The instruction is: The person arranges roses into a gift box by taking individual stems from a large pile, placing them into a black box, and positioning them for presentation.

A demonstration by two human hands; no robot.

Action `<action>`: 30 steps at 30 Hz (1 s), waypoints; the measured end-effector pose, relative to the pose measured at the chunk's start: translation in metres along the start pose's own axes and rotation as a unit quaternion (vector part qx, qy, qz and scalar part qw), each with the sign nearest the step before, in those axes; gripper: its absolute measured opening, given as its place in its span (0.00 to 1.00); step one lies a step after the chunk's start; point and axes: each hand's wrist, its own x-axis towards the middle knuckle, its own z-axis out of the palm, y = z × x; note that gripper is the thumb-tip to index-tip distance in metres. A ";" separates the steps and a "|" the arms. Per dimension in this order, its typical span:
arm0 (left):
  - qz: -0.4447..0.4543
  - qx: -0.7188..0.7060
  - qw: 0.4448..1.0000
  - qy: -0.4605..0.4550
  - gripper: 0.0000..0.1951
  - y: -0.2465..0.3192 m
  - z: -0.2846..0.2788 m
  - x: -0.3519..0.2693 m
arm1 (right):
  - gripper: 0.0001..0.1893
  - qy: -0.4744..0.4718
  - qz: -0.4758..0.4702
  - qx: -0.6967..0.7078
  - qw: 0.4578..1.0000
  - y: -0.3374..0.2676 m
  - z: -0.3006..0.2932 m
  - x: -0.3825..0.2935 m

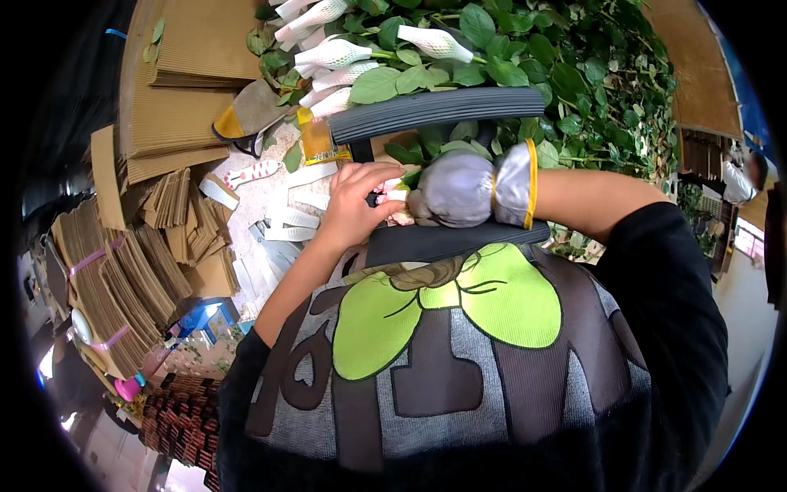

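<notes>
Between two dark ribbed bars, such as the upper one point(436, 114), my hands meet at a pink rose bloom point(396, 206). My bare left hand point(359, 203) has its fingers and thumb around the bloom's left side. My right hand point(452, 187), in a grey glove with a yellow-edged cuff, is beside the bloom's right side; its fingertips and what it grips are hidden. Green leaves show just above the glove. Roses in white foam net sleeves point(436, 43) lie beyond the upper bar, and loose flattened white net sleeves point(292, 216) lie left of my left hand.
Leafy rose stems point(572, 80) are heaped at the top right. Corrugated cardboard sheets point(197, 117) and bundled cardboard point(117, 289) stand at the left. A grey and yellow glove point(252, 111) and a white patterned handle point(253, 174) lie nearby. Another person point(744, 178) is at far right.
</notes>
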 end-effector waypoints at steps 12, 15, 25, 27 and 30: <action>-0.011 0.026 0.999 -0.045 0.24 -0.001 -0.005 0.001 | 0.04 0.089 -0.074 0.099 0.988 0.013 0.011 -0.003; -0.008 0.025 0.999 -0.043 0.23 0.002 -0.003 0.000 | 0.07 0.147 -0.011 0.113 0.983 0.006 -0.003 -0.026; 0.015 0.040 0.998 -0.040 0.24 0.006 -0.002 0.004 | 0.11 0.354 0.281 0.091 0.887 0.137 0.229 -0.095; -0.001 0.042 0.999 -0.031 0.24 0.004 -0.002 -0.005 | 0.13 0.368 0.274 0.040 0.888 0.051 0.108 -0.131; 0.038 0.089 0.995 -0.032 0.24 0.005 -0.002 -0.001 | 0.09 0.572 0.245 -0.043 0.782 0.039 0.050 -0.160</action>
